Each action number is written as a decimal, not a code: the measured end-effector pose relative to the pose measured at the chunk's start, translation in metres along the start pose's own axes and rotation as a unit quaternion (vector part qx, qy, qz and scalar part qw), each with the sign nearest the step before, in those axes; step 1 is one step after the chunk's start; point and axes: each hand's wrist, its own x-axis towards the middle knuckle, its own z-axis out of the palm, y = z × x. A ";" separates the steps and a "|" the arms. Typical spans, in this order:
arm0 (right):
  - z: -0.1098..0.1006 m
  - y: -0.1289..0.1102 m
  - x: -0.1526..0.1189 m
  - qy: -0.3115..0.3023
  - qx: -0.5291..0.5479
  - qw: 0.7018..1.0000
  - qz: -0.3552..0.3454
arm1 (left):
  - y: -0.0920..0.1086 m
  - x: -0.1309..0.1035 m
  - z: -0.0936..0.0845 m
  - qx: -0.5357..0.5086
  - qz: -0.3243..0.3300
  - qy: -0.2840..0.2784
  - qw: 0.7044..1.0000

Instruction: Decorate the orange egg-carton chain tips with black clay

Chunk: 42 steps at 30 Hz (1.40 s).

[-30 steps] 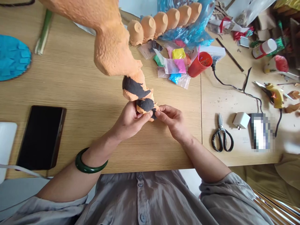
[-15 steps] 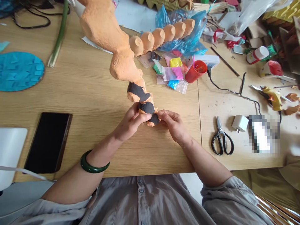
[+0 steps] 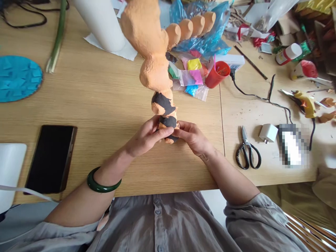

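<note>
A lumpy orange sculpted piece rises from between my hands toward the top of the view, its segments growing larger upward. Black patches cover parts of its lower segments. My left hand grips the lower end from the left, thumb lying across the front. From the right, my right hand has its thumb and fingers pressed against the same lower end. The fingertips behind the piece are hidden. A row of orange rounded segments lies farther back on blue plastic.
Around the wooden table are a phone, blue oval, white roll, clay packets, red cup, black-handled scissors, white adapter, a cable and a yellow glue gun.
The upper part of the orange piece has swung right and more upright, uncovering the white roll. Both hands keep hold of its lower end, and my right fingers have shifted slightly left.
</note>
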 end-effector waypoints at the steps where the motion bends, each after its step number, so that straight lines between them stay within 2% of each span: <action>1: 0.001 0.000 0.000 0.006 -0.002 1.000 0.000 | 0.000 0.000 0.000 -0.003 0.001 0.000 1.000; 8: -0.003 -0.005 -0.001 -0.029 -0.007 0.999 -0.024 | 0.002 0.002 -0.005 -0.027 -0.005 0.019 0.999; 11: -0.006 -0.007 0.000 -0.026 0.002 0.999 -0.029 | 0.002 0.001 -0.008 -0.028 -0.017 0.031 0.999; 20: -0.005 -0.005 -0.001 -0.026 -0.016 0.999 -0.012 | 0.005 0.000 -0.004 0.024 0.022 0.036 0.999; 28: -0.003 -0.004 0.001 -0.022 0.039 0.999 0.011 | 0.002 -0.003 -0.007 0.018 -0.040 0.046 0.998; 31: -0.003 -0.007 -0.001 -0.024 0.033 0.999 0.010 | 0.004 -0.002 -0.005 0.031 -0.025 0.059 0.997; 35: -0.003 -0.008 -0.003 -0.045 0.007 0.999 0.015 | 0.010 0.000 0.000 0.038 0.007 0.047 0.998; 42: -0.002 -0.006 -0.001 -0.056 -0.012 0.998 0.024 | 0.007 -0.002 0.004 0.009 -0.018 0.037 0.999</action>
